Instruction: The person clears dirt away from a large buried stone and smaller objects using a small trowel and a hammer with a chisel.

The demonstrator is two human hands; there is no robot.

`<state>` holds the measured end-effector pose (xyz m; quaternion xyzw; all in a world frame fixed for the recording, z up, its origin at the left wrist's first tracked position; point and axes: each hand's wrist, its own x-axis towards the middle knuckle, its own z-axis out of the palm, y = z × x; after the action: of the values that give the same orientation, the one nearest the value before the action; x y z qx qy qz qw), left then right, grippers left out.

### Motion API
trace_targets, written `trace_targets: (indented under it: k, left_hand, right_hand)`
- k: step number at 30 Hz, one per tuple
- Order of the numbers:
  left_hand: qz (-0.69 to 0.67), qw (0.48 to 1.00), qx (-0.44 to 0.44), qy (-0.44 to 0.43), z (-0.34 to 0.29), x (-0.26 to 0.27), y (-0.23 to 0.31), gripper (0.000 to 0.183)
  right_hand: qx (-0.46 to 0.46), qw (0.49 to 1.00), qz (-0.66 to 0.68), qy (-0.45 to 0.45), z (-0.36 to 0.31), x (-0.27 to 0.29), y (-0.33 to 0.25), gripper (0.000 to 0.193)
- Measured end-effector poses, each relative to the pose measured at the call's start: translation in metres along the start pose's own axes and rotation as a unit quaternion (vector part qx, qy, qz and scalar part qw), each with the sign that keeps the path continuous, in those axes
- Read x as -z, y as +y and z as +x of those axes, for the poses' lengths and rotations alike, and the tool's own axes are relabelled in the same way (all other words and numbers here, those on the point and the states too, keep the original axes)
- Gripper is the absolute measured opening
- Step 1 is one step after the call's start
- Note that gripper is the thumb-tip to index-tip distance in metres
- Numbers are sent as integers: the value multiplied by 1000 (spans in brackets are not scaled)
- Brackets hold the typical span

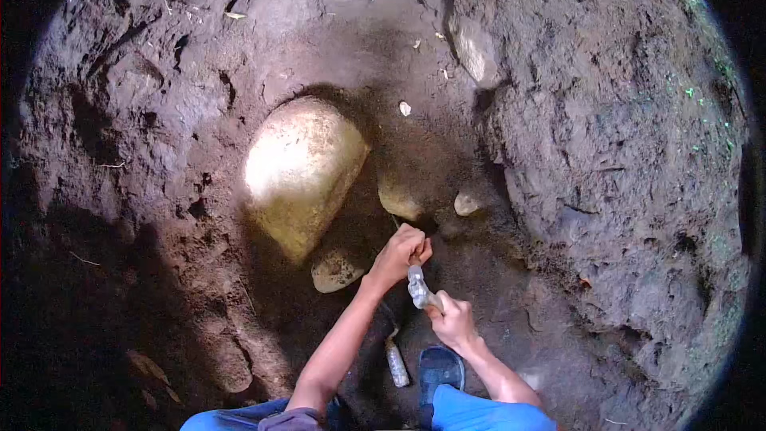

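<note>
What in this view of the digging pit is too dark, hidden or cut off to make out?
All in the head view:
- The tool's working end: the left hand covers it; the right hand hides the rest of the pale shaft.
- The large pale rock: its lower part is sunk in soil.
- The lower-left pit floor: lost in shadow.
- The blue sandal: half hidden by the person's blue clothing.

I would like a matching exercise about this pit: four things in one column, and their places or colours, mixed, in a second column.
Things:
1. large pale stone
2. sandal
3. left hand
4. right hand

Descriptions:
A. blue, at the bottom of the picture
B. lower end of the grey tool
C. sunlit, half buried in soil
D. upper end of the grey tool

Pairs: 1-C, 2-A, 3-D, 4-B
</note>
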<state>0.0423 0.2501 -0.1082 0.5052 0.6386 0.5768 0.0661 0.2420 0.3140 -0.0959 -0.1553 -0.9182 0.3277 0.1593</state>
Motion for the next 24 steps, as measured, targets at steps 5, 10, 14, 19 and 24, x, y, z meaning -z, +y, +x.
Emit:
trace_targets:
  k: [5,10,14,19,24]
  left_hand:
    - [34,997,-25,61,7,-7,-7,35]
    - [44,995,-22,85,-1,-5,-12,37]
    - [52,983,-82,155,1,-18,6,38]
    - [65,967,-126,210,17,-29,2,41]
    - [77,958,-57,270,41,-40,8,39]
  right_hand:
    - [92,967,134,195,-32,-16,8,15]
    - [-32,994,80,72,-12,2,-16,17]
    - [13,923,360,137,-40,-5,14,52]
    - [-79,904,387,164,-31,9,-13,64]
    - [-141,846,489,158,-44,3,-11,54]
